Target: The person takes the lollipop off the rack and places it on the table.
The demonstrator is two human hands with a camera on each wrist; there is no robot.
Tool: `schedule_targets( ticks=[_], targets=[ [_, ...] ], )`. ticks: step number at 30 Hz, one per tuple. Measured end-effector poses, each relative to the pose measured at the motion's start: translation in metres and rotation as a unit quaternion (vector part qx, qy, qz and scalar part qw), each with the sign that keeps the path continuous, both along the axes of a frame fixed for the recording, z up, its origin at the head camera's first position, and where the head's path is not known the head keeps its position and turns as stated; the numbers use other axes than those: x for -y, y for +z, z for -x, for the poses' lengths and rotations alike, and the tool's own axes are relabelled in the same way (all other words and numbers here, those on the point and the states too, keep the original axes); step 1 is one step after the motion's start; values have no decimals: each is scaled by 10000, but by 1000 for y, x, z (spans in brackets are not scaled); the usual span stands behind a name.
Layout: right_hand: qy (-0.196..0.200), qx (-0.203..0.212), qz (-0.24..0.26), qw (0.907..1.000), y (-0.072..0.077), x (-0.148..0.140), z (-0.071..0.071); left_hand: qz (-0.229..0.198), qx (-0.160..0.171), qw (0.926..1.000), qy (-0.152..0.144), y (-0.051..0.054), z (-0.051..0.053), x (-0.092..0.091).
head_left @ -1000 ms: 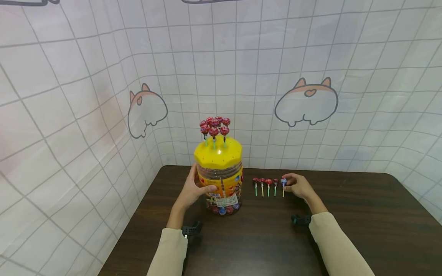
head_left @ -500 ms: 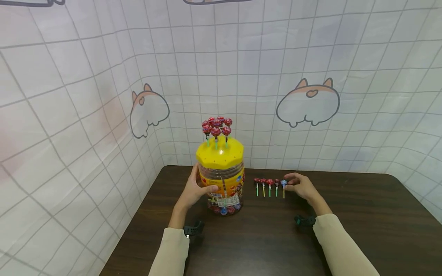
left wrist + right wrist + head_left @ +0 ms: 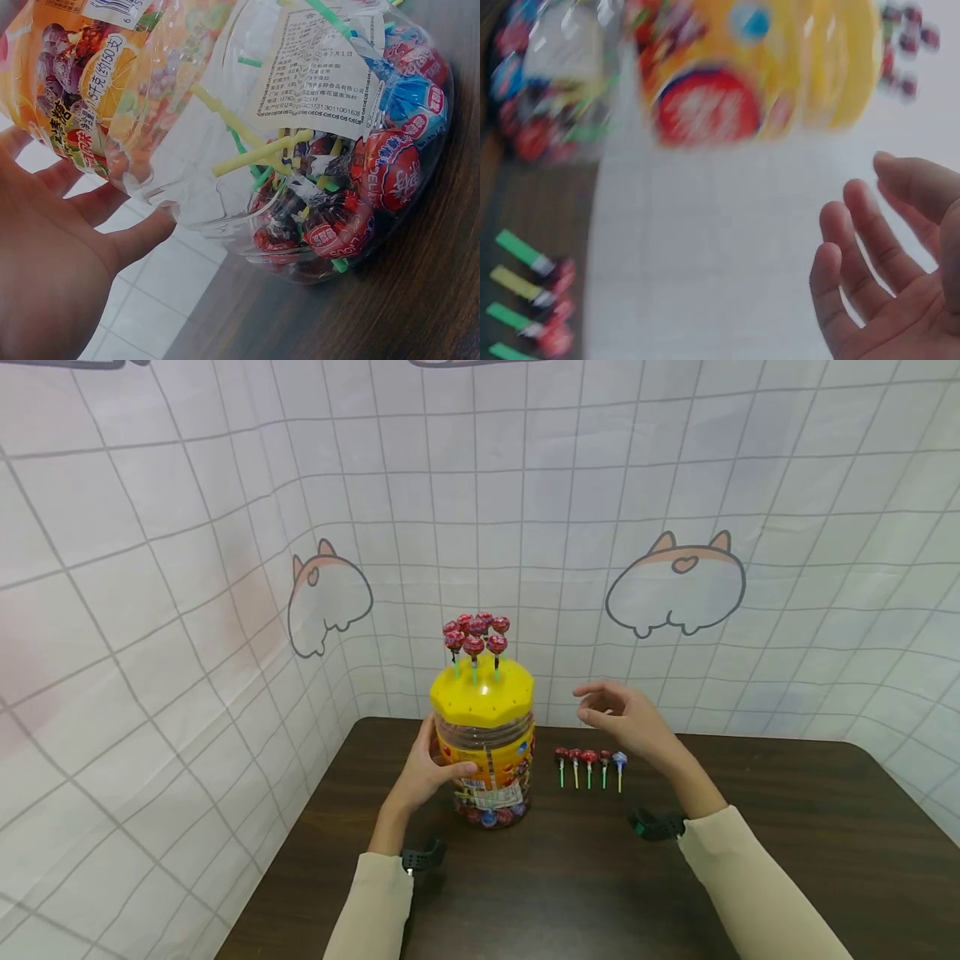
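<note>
A clear jar (image 3: pixel 489 777) with a yellow lid (image 3: pixel 480 697) stands on the table, several red lollipops (image 3: pixel 474 646) upright in the lid. My left hand (image 3: pixel 423 772) grips the jar's left side, thumb across its front. In the left wrist view, the hand (image 3: pixel 67 247) lies against the jar, whose lower part holds wrapped lollipops (image 3: pixel 390 169). Raised in the air right of the lid, my right hand (image 3: pixel 626 718) has bent, parted fingers holding nothing. Below it several lollipops lie in a row, the rightmost a blue one (image 3: pixel 619 760). The right wrist view shows that hand (image 3: pixel 892 262) empty.
The dark wooden table (image 3: pixel 555 885) reaches back to a white grid-patterned cloth (image 3: pixel 510 543) with cartoon animal drawings. The row of lollipops (image 3: pixel 589 758) lies just right of the jar.
My right hand has let go of the blue lollipop, which stays in the row, and has risen up and left toward the lid. My left hand keeps its grip on the jar.
</note>
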State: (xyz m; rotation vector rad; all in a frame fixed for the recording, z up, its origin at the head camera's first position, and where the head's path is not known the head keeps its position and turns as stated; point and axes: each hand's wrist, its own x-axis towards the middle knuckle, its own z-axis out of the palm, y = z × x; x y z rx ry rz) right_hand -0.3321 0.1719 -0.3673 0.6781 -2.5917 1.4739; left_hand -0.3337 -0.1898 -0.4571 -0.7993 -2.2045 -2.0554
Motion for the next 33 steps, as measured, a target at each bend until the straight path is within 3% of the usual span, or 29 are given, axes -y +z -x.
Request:
schedule_targets(
  ticks=[6,12,21,33],
  targets=[
    [336,-823,256,9957,43,51,-14,38,58,10000,29,1,-1,3],
    [363,-1187,690,9899,67,95,-13,100,47,9998,134,1,-1,7],
    [31,-1398,1093,9841,74,126,-4,189,67,9997,139,2,-1,5],
    [-128,-1357,1484,9795,74,128,-2,95,7,10000,7,1,0,0]
  ],
)
